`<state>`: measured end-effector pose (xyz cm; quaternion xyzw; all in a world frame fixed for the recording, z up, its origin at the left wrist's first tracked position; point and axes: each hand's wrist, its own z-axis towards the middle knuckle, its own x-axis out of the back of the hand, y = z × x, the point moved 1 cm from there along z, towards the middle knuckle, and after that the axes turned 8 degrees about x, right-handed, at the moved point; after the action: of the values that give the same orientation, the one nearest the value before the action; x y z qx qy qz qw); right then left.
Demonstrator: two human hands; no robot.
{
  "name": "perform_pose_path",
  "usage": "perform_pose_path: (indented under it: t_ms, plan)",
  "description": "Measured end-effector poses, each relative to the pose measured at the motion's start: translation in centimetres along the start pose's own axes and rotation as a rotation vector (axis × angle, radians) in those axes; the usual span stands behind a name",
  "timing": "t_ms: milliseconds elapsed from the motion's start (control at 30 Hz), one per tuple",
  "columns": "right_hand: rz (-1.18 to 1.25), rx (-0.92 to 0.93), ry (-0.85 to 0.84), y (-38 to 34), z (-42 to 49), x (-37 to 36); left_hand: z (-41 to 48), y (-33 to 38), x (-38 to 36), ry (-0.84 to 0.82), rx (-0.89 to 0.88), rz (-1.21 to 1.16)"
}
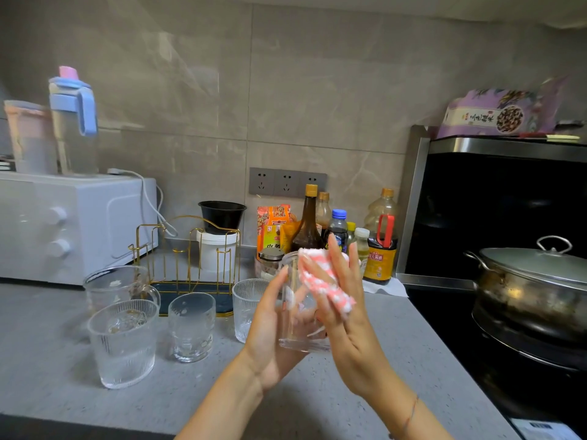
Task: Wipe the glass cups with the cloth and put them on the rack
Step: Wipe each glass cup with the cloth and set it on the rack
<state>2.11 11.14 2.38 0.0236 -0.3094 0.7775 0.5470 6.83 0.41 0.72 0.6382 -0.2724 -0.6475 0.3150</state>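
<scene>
My left hand grips a clear glass cup upright above the counter. My right hand presses a pink-and-white cloth against the cup's side with fingers nearly straight. Several other glass cups stand on the counter to the left: a ribbed cup in front, a handled cup behind it, a frosted cup and a ribbed cup partly behind my left hand. The gold wire rack stands behind them on a dark tray, with nothing on it.
A white microwave sits at the back left with two water bottles on top. A white tub under a black bowl, sauce bottles and packets line the wall. A lidded steel pot sits on the black stove at right.
</scene>
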Motion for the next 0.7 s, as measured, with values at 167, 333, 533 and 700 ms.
perform_pose_path:
  t_ms: [167,333,533,700]
  plan:
    - [0.066,0.018,-0.016,-0.3,-1.2,-1.0,0.0,0.0,0.0,0.017,-0.088,0.022]
    - [0.017,0.133,-0.076,-0.3,-3.1,-2.2,0.2,0.2,-0.4,0.063,-0.095,-0.086]
    - [0.025,0.107,-0.108,-0.4,-2.7,-1.2,0.3,0.3,-0.4,0.092,-0.09,-0.072]
    - [-0.007,0.047,-0.043,0.1,-1.0,-0.1,-0.1,0.3,-0.4,0.033,0.002,-0.037]
